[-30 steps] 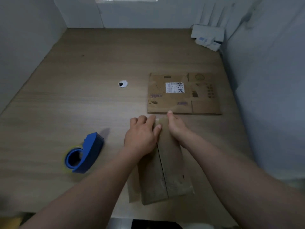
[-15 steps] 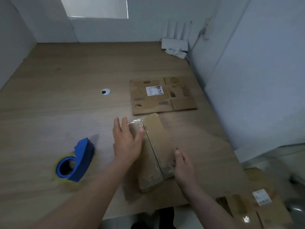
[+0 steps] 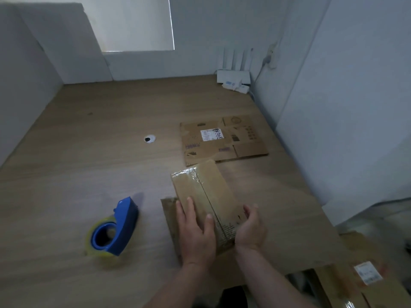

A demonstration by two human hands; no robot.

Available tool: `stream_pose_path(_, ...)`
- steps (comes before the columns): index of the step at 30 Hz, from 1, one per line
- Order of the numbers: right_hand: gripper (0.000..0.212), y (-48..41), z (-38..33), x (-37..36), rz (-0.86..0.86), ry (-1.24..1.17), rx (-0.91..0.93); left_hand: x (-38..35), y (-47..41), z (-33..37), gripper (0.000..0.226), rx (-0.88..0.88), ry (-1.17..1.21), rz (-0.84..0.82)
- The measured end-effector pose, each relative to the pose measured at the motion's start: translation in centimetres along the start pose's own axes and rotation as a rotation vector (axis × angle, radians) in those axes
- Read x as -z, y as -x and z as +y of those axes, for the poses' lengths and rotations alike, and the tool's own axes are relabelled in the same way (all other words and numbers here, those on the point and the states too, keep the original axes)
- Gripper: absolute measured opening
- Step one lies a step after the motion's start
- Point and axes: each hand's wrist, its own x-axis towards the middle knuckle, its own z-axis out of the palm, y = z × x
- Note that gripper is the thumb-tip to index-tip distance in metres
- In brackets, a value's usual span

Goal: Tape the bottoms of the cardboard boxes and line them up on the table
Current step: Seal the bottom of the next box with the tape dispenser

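A small cardboard box (image 3: pixel 205 192) stands bottom up on the wooden table (image 3: pixel 111 174), clear tape over its centre seam and far end. My left hand (image 3: pixel 196 232) lies flat on its near left top, fingers together. My right hand (image 3: pixel 251 230) cups the box's near right side, fingers apart. A flattened cardboard box (image 3: pixel 222 140) with a white label lies just beyond it. The blue tape dispenser (image 3: pixel 113 230) with its clear tape roll sits to the left of my hands.
A white router (image 3: pixel 233 80) with antennas stands in the far right corner. White walls close in the table at the back and right. More flattened cardboard (image 3: pixel 360 274) lies below the table's near right edge. A round cable hole (image 3: pixel 149 138) marks the tabletop.
My left hand slid from the box's far end back to its near end. My right hand moved up against the box's right side. The camera tilted upward and right.
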Motion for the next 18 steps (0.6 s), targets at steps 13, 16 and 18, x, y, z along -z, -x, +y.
stream_pose_path(13,0.052,-3.2,0.1,2.4,-0.436,0.746,0.273,1.1,0.2,-3.2,0.091,-0.175,-0.225,-0.152)
stream_pose_path(16,0.061,-5.2,-3.4,1.0,-0.631,0.812,0.121,1.1,-0.2,-3.1,0.091,-0.185,-0.261,-0.165)
stream_pose_path(18,0.077,-6.2,-5.8,-1.4,-0.627,0.903,0.171,1.3,-0.3,-3.0,0.096,-0.192,-0.280,-0.172)
